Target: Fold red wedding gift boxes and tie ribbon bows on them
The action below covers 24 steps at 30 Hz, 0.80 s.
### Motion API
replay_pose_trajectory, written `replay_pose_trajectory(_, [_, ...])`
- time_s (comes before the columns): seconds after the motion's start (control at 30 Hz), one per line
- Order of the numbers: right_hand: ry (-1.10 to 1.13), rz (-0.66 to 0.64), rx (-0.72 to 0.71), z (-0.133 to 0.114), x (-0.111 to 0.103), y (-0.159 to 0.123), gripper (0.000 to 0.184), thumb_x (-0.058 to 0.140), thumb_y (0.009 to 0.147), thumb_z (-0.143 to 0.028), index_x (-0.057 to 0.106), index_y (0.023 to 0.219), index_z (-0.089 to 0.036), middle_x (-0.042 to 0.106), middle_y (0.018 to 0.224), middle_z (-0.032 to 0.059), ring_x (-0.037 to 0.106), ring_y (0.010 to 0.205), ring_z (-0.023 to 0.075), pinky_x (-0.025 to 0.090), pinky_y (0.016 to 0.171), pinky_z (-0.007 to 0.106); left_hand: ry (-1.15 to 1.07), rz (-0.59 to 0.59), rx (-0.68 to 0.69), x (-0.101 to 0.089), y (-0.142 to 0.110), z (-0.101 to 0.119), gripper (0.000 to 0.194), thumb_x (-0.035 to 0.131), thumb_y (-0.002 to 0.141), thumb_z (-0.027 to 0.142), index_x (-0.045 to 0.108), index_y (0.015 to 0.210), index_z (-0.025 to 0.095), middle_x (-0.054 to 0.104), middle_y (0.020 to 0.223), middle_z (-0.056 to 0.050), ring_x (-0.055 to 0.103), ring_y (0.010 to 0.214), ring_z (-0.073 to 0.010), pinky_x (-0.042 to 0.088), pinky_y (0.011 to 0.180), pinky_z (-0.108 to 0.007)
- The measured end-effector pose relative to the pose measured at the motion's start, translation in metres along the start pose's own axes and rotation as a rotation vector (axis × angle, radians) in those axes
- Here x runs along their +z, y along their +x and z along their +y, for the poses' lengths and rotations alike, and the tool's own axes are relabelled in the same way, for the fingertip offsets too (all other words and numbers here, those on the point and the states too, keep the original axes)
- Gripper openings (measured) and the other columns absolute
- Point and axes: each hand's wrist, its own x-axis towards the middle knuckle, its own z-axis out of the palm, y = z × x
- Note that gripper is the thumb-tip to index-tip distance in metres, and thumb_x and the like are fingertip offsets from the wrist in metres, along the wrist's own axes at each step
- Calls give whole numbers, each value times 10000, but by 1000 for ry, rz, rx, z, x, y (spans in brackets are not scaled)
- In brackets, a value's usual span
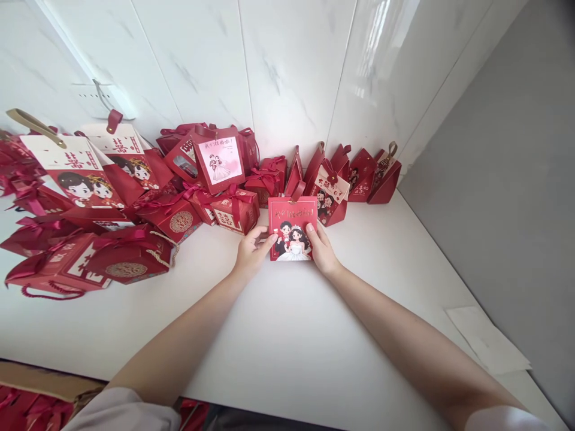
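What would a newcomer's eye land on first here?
Probably the red box showing a cartoon bridal couple, held between the left hand and right hand near the centre. Next, the crowd of red boxes on the left of the white table, and a smaller row standing right of centre by the wall.

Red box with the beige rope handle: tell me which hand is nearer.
Left. The left hand is right of the rope-handled box, at the bride-and-groom box's left edge; the right hand is farther right, at its opposite edge.

Both hands level, thumbs uppermost
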Motion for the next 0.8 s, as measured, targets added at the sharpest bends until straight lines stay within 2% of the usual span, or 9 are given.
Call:
replay_pose_trajectory(0.13, [-47,-40,-31,-2,-1,-1,587,451,916,-696,529,1271,-235,657,1263,72,594,1219,247,503,1032,374,62,24,-4,-4,3,0,326,743,796,469,709,944,181,748,967,-58,711,880,-201,579,812,-313])
replay_pose_trajectory(0.3, [-145,-20,-76,-2,-1,-3,517,434,944,-654,566,1202,-226,661,1248,71,590,1202,248,480,1044,374,263,-10,23,-7,1,-3,328,737,797,483,689,928,186,724,878,-34,674,761,-174,532,664,-267])
replay_pose_trajectory(0.37, [-237,74,-144,-4,-2,-3,440,409,974,-603,596,1095,-223,649,1230,79,580,1197,239,451,1068,386,411,-131,62,-10,0,-6,317,709,824,484,691,912,180,700,820,-25,634,694,-156,489,613,-252])
replay_pose_trajectory(0.43, [-318,266,-287,-8,-7,2,375,413,995,-536,602,969,-214,602,1257,98,545,1239,234,396,1115,413,564,-210,129,-16,1,-8,314,648,875,474,688,841,165,672,774,-26,599,661,-144,453,596,-246])
replay_pose_trajectory(0.5, [-371,477,-436,-15,-18,11,315,473,984,-482,607,914,-205,521,1334,119,471,1334,243,330,1161,445,679,-187,193,-22,2,-9,309,591,920,443,678,829,161,661,786,-31,592,684,-140,443,619,-243])
replay_pose_trajectory(0.57, [-431,565,-500,-22,-33,23,273,540,955,-454,655,964,-207,423,1444,124,355,1438,261,263,1198,471,740,-124,234,-26,4,-7,280,562,943,413,678,882,165,660,818,-33,594,709,-138,438,637,-239])
replay_pose_trajectory(0.67, [-534,444,-417,-23,-59,42,313,576,929,-458,716,1115,-249,335,1554,91,221,1509,283,187,1230,496,779,-55,312,-29,6,-3,272,530,965,393,679,919,171,656,827,-38,597,702,-138,436,627,-239])
replay_pose_trajectory(0.73, [-506,330,-310,-18,-72,51,386,575,919,-476,700,1213,-259,409,1509,100,307,1472,284,218,1226,491,790,8,422,-30,6,2,262,514,975,374,681,963,174,679,893,-61,627,751,-152,465,663,-248])
replay_pose_trajectory(0.8, [-457,304,-240,-10,-79,55,461,569,911,-489,662,1291,-245,483,1428,117,439,1381,277,283,1205,482,824,120,559,-34,5,11,244,520,972,353,682,1017,177,700,978,-94,657,853,-186,495,753,-276])
